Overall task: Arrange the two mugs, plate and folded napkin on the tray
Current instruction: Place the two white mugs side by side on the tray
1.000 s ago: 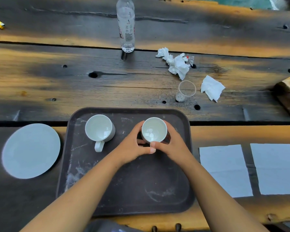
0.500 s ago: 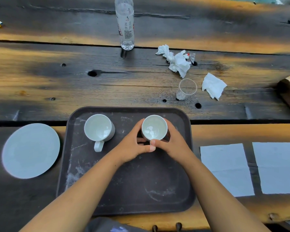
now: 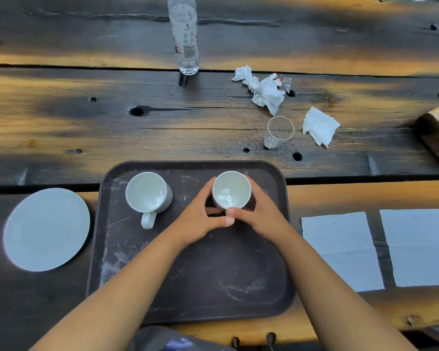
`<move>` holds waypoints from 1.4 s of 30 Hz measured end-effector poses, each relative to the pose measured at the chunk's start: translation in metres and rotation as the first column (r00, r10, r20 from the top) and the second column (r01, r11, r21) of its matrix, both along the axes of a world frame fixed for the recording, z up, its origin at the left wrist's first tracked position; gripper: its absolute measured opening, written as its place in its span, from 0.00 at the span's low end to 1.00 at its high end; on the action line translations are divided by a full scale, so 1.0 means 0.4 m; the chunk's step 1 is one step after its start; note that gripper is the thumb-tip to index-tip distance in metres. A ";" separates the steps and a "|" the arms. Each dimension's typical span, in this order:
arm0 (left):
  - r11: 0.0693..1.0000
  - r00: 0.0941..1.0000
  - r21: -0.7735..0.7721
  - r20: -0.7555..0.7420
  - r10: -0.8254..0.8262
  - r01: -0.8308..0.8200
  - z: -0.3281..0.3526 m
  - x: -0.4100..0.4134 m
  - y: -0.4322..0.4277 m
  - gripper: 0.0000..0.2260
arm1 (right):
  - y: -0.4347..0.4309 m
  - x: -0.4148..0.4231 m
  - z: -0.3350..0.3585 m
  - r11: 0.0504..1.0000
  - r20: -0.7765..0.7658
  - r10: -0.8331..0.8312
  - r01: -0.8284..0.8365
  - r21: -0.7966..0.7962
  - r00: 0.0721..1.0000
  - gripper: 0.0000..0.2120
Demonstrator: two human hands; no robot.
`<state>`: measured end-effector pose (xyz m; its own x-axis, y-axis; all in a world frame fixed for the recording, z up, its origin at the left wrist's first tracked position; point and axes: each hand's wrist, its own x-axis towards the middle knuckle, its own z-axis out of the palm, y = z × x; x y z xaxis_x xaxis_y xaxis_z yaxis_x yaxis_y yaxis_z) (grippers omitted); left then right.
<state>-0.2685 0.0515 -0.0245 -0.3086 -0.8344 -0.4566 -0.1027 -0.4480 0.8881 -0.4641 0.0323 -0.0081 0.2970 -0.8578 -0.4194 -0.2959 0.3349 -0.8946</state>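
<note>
Here, both hands' fingers [image 3: 214, 211] clasp right mug [image 3: 231, 190] near tray [image 3: 193, 295] far edge, near half open

Nothing here you can actually read, tbh. The water bottle [image 3: 185, 39] standing beyond the tray [image 3: 107, 249] has a printed label with red and dark marks, but it's too small and blurry.

Two white mugs stand on one dark tray [image 3: 107, 262]: one mug [image 3: 231, 190] between the two hands, the other mug [image 3: 147, 192] left of them. One plate [image 3: 46, 229] lies farther left. Two flat napkins lie to the right, the nearer napkin [image 3: 340, 249] and the farther napkin [image 3: 418, 247].
</note>
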 end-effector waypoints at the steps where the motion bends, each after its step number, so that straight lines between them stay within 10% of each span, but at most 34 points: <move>1: 1.000 1.000 0.001 0.002 0.001 -0.001 0.000 0.000 -0.001 0.42 | -0.001 0.000 0.001 1.000 0.000 0.001 -0.001 0.002 1.000 0.36; 18: 0.999 1.000 0.042 -0.019 0.022 -0.022 0.019 -0.006 0.000 0.41 | -0.007 -0.002 0.019 0.996 -0.085 0.025 -0.017 0.087 0.996 0.44; 26: 0.996 0.999 0.093 0.046 0.001 -0.006 0.044 -0.007 0.009 0.46 | 0.013 0.008 0.044 0.999 -0.120 -0.049 0.046 -0.022 0.992 0.30; 35: 0.988 0.926 0.099 0.348 -0.144 0.117 0.079 0.021 0.072 0.42 | 0.097 0.013 0.084 0.993 -0.314 -0.116 0.110 -0.040 0.942 0.22; 42: 0.970 0.740 0.072 0.634 -0.224 0.232 0.108 0.030 0.107 0.37 | 0.181 0.001 0.090 0.983 -0.617 0.100 -0.174 -0.061 0.781 0.27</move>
<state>-0.2564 0.0943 0.0188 -0.1338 -0.7832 -0.6072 -0.7410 -0.3278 0.5861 -0.4635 0.1045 0.0279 0.1296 -0.8786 -0.4596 -0.8259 0.1609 -0.5403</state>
